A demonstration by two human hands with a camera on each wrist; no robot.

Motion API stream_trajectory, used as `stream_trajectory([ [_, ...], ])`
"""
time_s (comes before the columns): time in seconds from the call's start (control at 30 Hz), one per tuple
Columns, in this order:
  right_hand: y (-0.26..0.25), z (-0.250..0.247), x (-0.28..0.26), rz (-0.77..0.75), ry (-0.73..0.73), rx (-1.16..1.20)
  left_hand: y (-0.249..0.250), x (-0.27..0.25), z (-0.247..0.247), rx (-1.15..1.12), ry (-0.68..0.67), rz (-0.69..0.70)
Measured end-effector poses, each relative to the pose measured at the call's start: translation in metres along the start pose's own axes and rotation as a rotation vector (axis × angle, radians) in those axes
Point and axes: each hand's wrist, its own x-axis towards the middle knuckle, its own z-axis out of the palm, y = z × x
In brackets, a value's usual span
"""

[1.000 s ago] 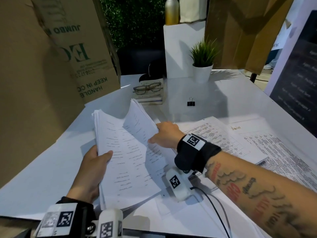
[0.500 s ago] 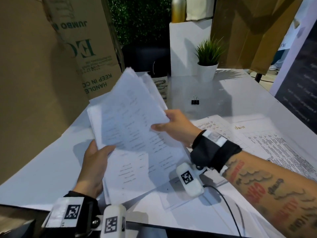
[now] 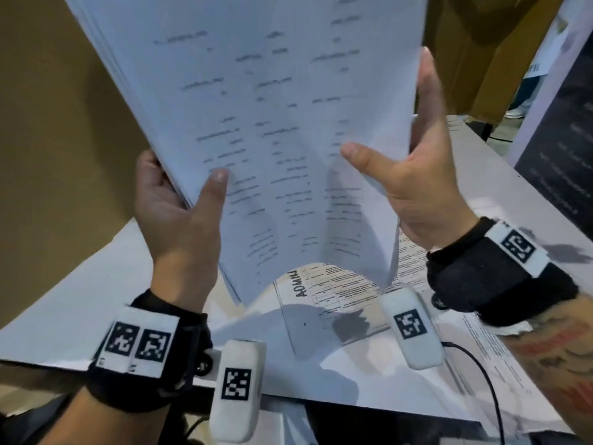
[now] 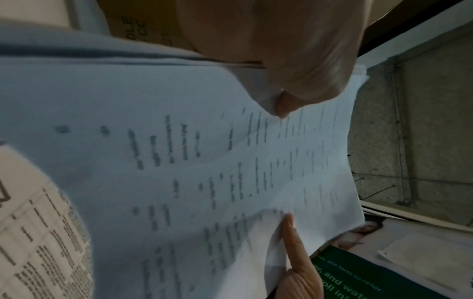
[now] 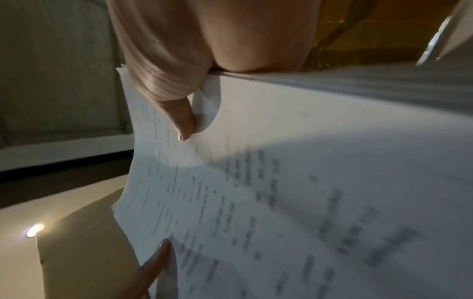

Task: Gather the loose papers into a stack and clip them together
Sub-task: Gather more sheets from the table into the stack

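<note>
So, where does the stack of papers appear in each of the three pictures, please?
Head view: the stack of papers fills the upper centre, held up between the left hand and the right hand.
Left wrist view: the stack crosses the frame, centre.
Right wrist view: the stack fills the centre and right.
Shared landmark: the brown cardboard box, behind the stack in all three.

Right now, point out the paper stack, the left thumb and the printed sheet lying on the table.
paper stack (image 3: pixel 256 123), head view, middle of the top page.
left thumb (image 3: pixel 210 200), head view, on the thumb's upper part.
printed sheet (image 3: pixel 333 290), head view, its text table.
</note>
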Motion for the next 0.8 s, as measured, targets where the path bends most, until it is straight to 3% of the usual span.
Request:
stream_trajectory([
  [0.1, -0.003, -0.009, -0.011, 0.129, 0.109, 0.114, -0.001, -0.005, 0.002, -0.062, -0.097, -0.066],
  [0.2, -0.005, -0.012, -0.020, 0.222, 0.125, 0.147, -0.004, -0.010, 0.002, -0.046, -0.132, -0.126],
  [0.47, -0.019, -0.015, -0.010, 0.112, 0.015, 0.136, 0.016, 0.006, 0.000, -0.106, -0.187, 0.100],
  [0.57, -0.023, -0.018, -0.006, 0.125, -0.039, 0.181, 0.021, 0.011, -0.003, -0.177, -0.217, 0.053],
  [0.8, -0.015, -0.010, -0.012, 0.176, 0.013, 0.105, 0.014, 0.005, 0.002, -0.145, -0.178, -0.103],
])
